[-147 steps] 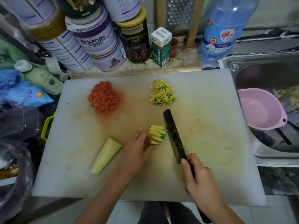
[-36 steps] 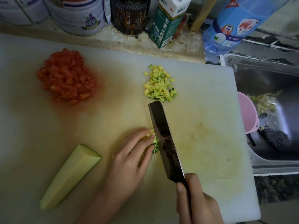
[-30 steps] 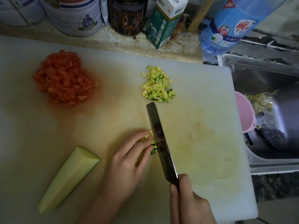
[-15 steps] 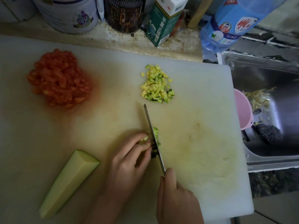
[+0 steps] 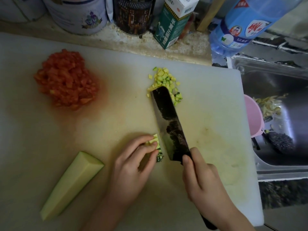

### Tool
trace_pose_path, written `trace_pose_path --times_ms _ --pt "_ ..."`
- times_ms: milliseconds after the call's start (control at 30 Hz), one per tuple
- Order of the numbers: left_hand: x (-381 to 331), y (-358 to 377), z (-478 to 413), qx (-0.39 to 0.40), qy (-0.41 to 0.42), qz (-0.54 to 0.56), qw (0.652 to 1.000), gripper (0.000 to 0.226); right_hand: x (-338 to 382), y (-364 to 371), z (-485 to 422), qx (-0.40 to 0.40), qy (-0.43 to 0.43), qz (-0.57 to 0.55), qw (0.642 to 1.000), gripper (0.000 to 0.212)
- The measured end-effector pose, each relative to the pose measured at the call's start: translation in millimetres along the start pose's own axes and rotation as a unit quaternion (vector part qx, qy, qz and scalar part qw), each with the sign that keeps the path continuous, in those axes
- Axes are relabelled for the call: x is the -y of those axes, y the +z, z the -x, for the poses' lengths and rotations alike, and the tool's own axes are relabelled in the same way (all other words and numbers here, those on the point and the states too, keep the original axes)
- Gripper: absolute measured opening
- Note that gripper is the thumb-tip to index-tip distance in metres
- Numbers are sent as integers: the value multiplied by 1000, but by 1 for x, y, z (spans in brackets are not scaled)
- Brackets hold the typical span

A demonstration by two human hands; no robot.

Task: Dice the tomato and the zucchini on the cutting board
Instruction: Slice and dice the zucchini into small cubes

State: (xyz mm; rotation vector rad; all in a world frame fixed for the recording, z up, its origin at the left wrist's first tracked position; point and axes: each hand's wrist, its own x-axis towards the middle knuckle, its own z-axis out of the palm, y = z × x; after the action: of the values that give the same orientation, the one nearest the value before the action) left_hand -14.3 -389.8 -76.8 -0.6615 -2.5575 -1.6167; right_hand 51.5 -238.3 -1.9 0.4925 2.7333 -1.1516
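Cutting board (image 5: 216, 90): white, stained, lying on the tabletop beside a steel sink (image 5: 275, 84).
Diced tomato (image 5: 65, 80): one red heap, far left of the board.
Diced zucchini (image 5: 164, 80): small yellow-green heap, far centre of the board, well apart from the tomato.
Zucchini strips (image 5: 155, 141): short bundle, near centre of the board, cut ends towards the knife.
Zucchini wedge (image 5: 71, 184): uncut long piece, near left of the board, pale flesh up.
Left hand (image 5: 131, 167): fingers (image 5: 150, 145) curled and pressed together, their tips pinning down the zucchini strips.
Right hand (image 5: 205, 185): fingers wrapped round the knife's handle.
Knife (image 5: 170, 124): dark broad blade, tilted, just beside the strips on their right; its tip overlaps the near edge of the diced zucchini heap.
Behind the board: green carton (image 5: 171, 24), blue bottle (image 5: 240, 25), tins.
In the sink: pink bowl (image 5: 254, 117).
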Motion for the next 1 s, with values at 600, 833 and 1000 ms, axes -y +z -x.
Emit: trace_pose_path --times_ms 600,833,1000 --pt "-2 -4 2 -22 -32 8 999 13 -1 15 36 -34 -44 38 998 9" --pt "1 -4 3 -20 -25 8 999 15 5 22 35 -48 -27 103 993 10" --pt "2 -3 3 -22 -20 6 1000 16 16 27 35 -54 -4 147 988 28"
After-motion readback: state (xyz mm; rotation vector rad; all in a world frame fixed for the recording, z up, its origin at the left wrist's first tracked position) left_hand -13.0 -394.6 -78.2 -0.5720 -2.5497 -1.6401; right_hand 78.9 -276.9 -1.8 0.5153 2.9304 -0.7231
